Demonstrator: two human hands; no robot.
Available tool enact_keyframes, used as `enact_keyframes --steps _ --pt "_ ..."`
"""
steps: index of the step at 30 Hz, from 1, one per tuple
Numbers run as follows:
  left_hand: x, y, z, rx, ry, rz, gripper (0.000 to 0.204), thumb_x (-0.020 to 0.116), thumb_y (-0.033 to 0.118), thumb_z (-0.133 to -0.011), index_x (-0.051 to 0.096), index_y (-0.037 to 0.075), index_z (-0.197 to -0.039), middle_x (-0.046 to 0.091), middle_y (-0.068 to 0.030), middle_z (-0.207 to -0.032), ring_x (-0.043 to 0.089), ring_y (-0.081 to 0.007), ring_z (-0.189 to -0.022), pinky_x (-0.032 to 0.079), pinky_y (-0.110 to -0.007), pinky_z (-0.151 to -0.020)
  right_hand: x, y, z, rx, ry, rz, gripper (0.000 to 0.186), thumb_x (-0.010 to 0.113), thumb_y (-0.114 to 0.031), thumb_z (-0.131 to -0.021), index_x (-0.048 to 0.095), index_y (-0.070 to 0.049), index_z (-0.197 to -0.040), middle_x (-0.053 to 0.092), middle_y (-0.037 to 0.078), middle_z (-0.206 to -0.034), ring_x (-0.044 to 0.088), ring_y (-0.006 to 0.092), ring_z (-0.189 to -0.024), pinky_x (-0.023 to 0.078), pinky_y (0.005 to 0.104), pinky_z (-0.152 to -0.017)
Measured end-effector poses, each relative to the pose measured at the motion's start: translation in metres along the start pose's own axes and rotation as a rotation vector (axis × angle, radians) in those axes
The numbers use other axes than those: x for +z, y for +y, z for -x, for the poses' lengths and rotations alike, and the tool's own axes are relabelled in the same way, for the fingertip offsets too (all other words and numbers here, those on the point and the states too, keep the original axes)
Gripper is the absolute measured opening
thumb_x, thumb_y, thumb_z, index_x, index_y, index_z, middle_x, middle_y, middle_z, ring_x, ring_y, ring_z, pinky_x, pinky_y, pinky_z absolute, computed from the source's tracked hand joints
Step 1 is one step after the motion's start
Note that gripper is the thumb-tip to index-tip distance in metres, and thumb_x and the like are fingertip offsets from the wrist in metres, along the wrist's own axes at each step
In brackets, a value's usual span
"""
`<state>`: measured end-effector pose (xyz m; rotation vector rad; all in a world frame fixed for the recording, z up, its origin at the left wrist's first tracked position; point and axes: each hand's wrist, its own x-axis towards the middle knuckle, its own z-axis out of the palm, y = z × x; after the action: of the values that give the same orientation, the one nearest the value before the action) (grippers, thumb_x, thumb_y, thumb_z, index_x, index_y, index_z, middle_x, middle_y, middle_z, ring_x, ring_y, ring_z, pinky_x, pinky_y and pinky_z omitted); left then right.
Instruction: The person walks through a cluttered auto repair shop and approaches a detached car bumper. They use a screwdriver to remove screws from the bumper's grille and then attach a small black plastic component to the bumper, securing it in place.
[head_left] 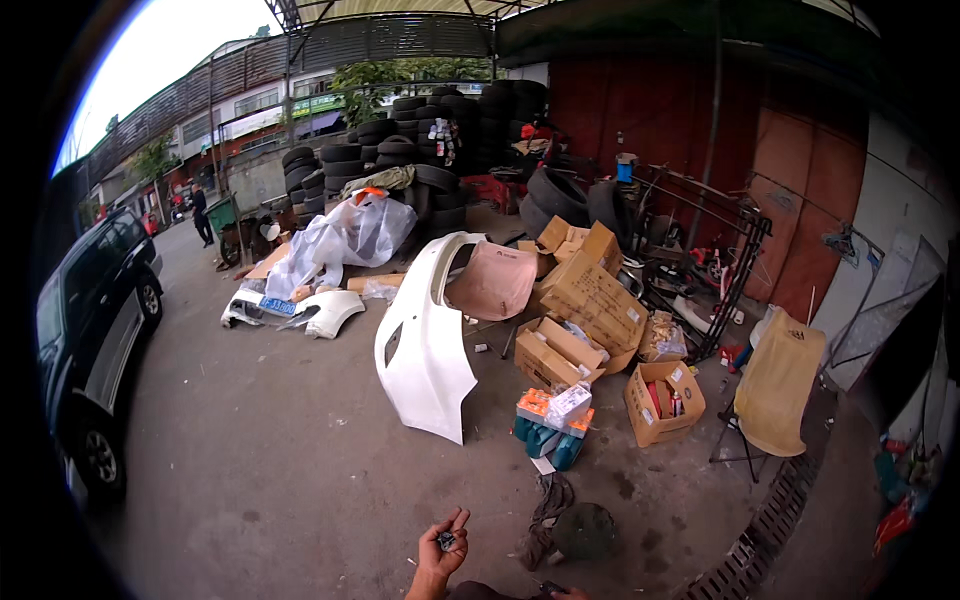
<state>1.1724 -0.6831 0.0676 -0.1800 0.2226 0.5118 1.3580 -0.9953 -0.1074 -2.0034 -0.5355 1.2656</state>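
Note:
My left hand (445, 540) is raised at the bottom centre, fingers curled round small dark metal pieces. My right hand (567, 593) only just shows at the lower edge, with a dark object at its fingers, too small to name. Beyond them lie a dark crumpled cloth (550, 510) and a round dark green stool or pad (585, 530). Farther forward, a white car bumper (420, 385) stands on end beside cardboard boxes (590, 305) and a stack of teal containers with orange packs (545, 440).
A dark car (95, 330) and a walking person (200, 215) are at left. Behind are white body parts (335, 315), plastic sheeting (330, 240) and tyre piles (435, 130). On the right stand a metal frame (730, 280), a draped chair (775, 390) and a drain grate (755, 535).

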Motion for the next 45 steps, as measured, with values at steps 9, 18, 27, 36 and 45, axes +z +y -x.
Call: enact_keyframes --steps 9,18,27,36,45 --pt "-0.061 -0.272 -0.054 -0.636 0.136 -0.156 0.037 0.050 0.003 -0.084 0.059 -0.002 -0.119 0.065 -0.0141 -0.111 0.050 -0.0153 -0.069 0.036 -0.023 -0.048 -0.143 0.128 0.134 0.287 0.626 -0.338 0.053 0.055 -0.050 -0.092 0.069 0.001 -0.086 0.067 0.021 -0.084 0.065 0.0361 -0.085 0.048 0.0458 -0.076" --pt "-0.040 -0.495 -0.173 -1.039 0.195 -0.584 0.028 0.054 0.006 -0.085 0.062 0.001 -0.111 0.059 -0.0073 -0.089 0.047 -0.0161 -0.068 0.035 -0.025 -0.048 -0.080 0.266 0.198 0.489 0.747 -0.356 0.051 0.051 -0.044 -0.088 0.068 0.003 -0.100 0.065 0.029 -0.102 0.060 0.0464 -0.099 0.046 0.0501 -0.091" --pt "-0.086 -0.742 -0.286 -1.377 0.403 -0.690 0.025 0.048 0.003 -0.081 0.060 0.003 -0.104 0.049 -0.0045 -0.071 0.043 -0.0152 -0.056 0.033 -0.026 -0.046 -0.252 0.294 0.222 0.618 1.163 -1.519 0.021 0.049 -0.012 -0.087 0.066 -0.004 -0.096 0.057 0.004 -0.063 0.050 0.0155 -0.048 0.038 0.0312 -0.042" --pt "-0.053 -0.995 -0.400 -1.490 0.215 -0.727 0.019 0.048 0.004 -0.082 0.057 0.005 -0.098 0.051 -0.0032 -0.069 0.045 -0.0136 -0.054 0.032 -0.025 -0.043 -0.340 0.437 0.219 0.644 1.674 -1.372 0.025 0.051 -0.014 -0.084 0.067 0.002 -0.097 0.065 0.008 -0.077 0.061 0.0183 -0.068 0.047 0.0326 -0.062" --pt "-0.121 -1.095 -0.458 -1.365 0.577 -0.960 0.018 0.046 0.006 -0.082 0.057 0.006 -0.097 0.050 -0.0036 -0.071 0.042 -0.0151 -0.055 0.033 -0.027 -0.047 -0.465 0.563 0.210 0.927 0.850 -1.014 0.025 0.051 -0.022 -0.088 0.063 -0.004 -0.100 0.062 0.015 -0.095 0.057 0.0311 -0.084 0.044 0.0418 -0.070"
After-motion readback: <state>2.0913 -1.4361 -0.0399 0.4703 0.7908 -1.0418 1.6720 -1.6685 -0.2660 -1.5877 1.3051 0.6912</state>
